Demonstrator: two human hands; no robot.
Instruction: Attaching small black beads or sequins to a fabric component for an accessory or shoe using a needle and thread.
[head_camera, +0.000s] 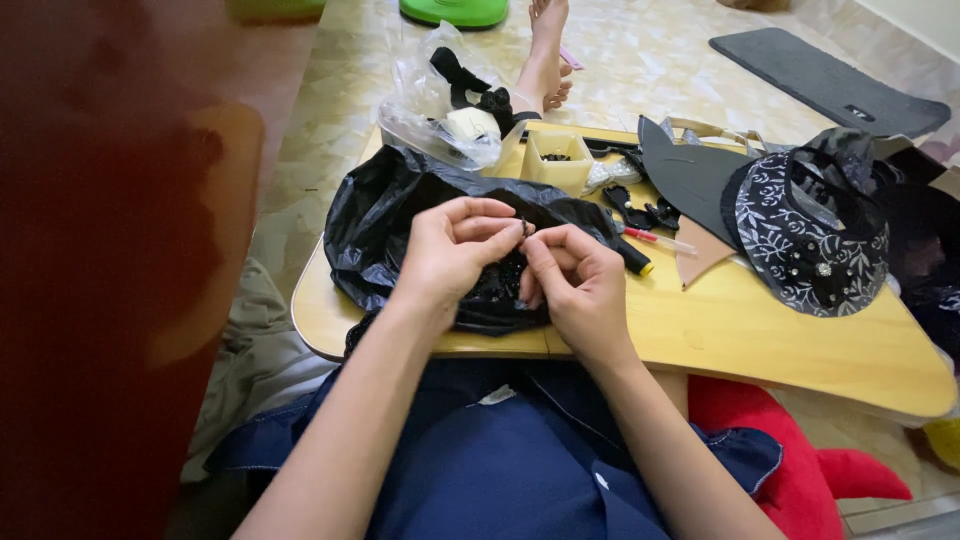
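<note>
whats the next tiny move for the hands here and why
Probably draw the fingertips slightly apart. The left hand and right hand meet, pinching something small and dark, too small to identify, above the black plastic bag on the wooden lap table. Parting them would show what is held.

Your hands meet over the plastic bag (380, 225) at the near left of the surface (760, 335). Behind the bag sits a small open box (556, 160), with a clear bag (435, 110) to its left. The patterned visor (810, 235) lies at the right, a foam sheet (690, 175) behind it, a pen (655, 240) between bag and visor.
</note>
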